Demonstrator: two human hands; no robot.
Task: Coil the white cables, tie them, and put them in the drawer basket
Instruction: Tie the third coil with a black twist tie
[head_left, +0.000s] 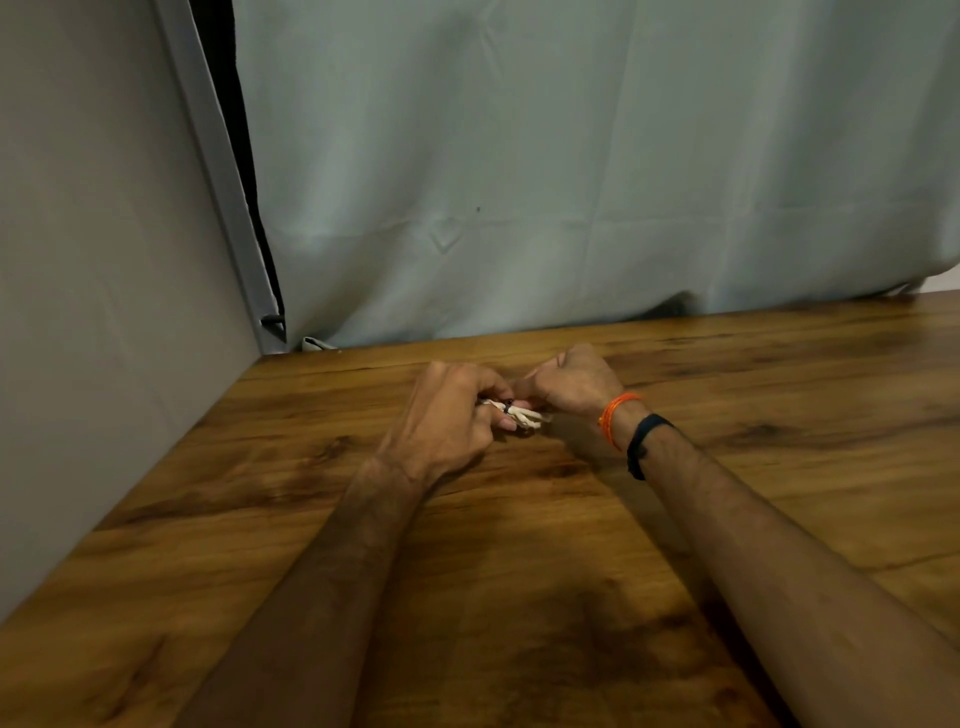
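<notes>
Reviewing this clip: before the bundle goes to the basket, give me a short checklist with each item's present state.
1. Cable is coiled: ok, the white cable bundle is gathered compactly between the hands.
2. Tie is on: ok, a dark tie wraps the bundle; whether it is fastened, cannot tell.
3. Left hand holds the bundle: ok, fingers curled round it.
4. Right hand holds it: ok, pinching at the tie end.
5. Drawer basket located: cannot tell, none in view.
6. Loose cable ends: cannot tell, hidden by the fingers.
</notes>
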